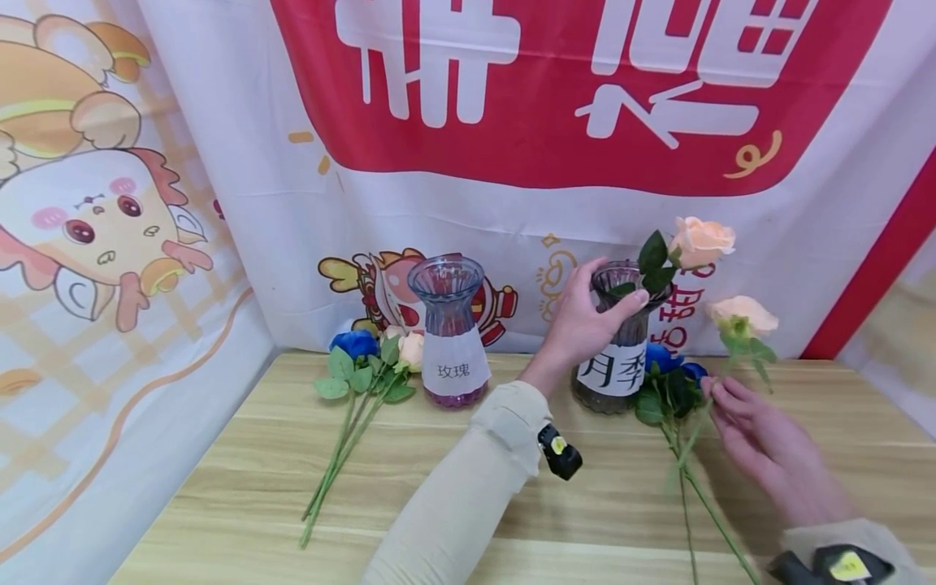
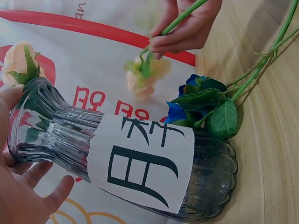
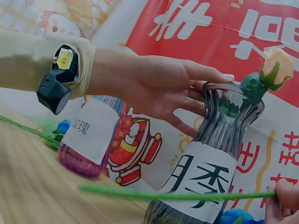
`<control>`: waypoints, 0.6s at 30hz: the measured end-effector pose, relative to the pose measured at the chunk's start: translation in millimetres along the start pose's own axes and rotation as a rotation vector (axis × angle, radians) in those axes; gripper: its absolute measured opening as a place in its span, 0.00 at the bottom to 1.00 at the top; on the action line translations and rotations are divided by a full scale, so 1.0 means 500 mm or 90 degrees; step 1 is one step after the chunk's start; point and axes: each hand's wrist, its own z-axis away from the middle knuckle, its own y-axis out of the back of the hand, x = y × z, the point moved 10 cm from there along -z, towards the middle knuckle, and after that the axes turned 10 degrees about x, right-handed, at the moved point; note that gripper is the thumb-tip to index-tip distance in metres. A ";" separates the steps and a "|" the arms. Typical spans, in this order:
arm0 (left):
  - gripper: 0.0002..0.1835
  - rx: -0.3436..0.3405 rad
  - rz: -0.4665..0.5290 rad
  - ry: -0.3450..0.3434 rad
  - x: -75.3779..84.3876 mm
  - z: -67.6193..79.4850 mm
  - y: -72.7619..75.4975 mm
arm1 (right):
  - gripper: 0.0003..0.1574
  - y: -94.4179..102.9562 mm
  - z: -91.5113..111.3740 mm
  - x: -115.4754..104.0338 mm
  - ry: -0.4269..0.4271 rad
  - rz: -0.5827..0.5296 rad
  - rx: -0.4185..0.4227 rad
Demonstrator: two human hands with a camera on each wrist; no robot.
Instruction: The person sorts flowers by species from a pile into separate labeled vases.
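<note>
My left hand [image 1: 581, 325] grips the neck of a grey fluted glass vase [image 1: 632, 325], thumb at the rim. The vase stands upright with a white label [image 2: 140, 163] bearing large dark characters. One peach rose [image 1: 700, 242] with green leaves stands in it, its bloom above the rim. To the right, my right hand [image 1: 768, 443] pinches the green stem [image 3: 187, 196] of another peach rose [image 1: 742, 315], bloom up and beside the vase. Blue roses [image 1: 661, 359] with leaves and long stems lie on the table between the vase and my right hand.
Left of the grey vase stands a second glass vase [image 1: 446, 296], bluish with a purple base and a smaller label. Beside it lie a blue rose [image 1: 354, 344] and peach roses [image 1: 412, 351] on the wooden table [image 1: 249, 463]. A printed cloth [image 1: 439, 211] hangs behind.
</note>
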 end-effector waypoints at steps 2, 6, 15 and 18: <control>0.42 0.001 -0.001 -0.002 0.001 -0.001 0.000 | 0.43 -0.003 -0.007 -0.003 0.003 -0.032 0.002; 0.43 0.000 -0.001 -0.001 0.002 -0.001 -0.001 | 0.32 -0.014 -0.009 -0.016 0.042 -0.080 -0.021; 0.43 0.004 -0.003 -0.001 0.002 -0.001 -0.003 | 0.14 -0.054 0.013 -0.055 0.173 -0.095 -0.068; 0.42 0.004 -0.005 -0.002 0.001 -0.001 -0.003 | 0.12 -0.062 0.020 -0.069 0.211 -0.075 -0.067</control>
